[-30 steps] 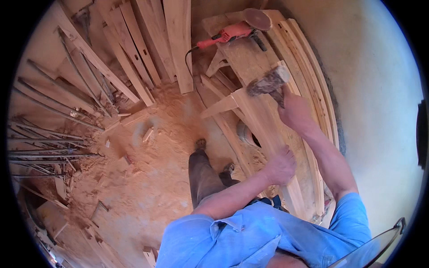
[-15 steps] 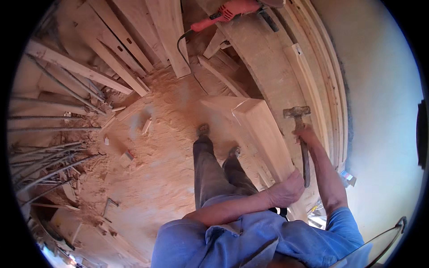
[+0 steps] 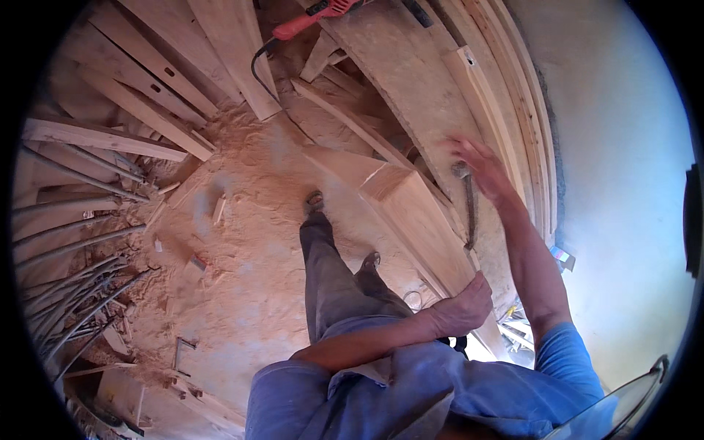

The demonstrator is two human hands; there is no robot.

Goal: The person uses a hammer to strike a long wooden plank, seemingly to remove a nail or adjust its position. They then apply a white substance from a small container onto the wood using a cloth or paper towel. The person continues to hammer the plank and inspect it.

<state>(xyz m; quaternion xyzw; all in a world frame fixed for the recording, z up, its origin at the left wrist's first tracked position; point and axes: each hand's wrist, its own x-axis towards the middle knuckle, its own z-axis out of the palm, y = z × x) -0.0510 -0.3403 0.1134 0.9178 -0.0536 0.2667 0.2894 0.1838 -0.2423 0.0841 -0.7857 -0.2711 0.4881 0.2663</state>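
While the head view shows both hands well apart, only the left hand (image 3: 467,305) is clamped: it is closed on the edge of a thick pale timber (image 3: 433,224), near the person's body. This timber lies slanting in front of the person, and its far end points to the upper left. The right hand (image 3: 484,170) is open, with fingers extended and somewhat blurred, over the wooden surface (image 3: 389,66). A hammer (image 3: 471,213) lies just below this hand, to the right of the timber; I cannot tell if the fingers touch its head. Farther away, a red power tool (image 3: 297,27) rests by the top edge, with its black cable (image 3: 257,64) hanging down. On the left, dark rods (image 3: 77,246) lie near the sawdust-covered floor (image 3: 235,315).
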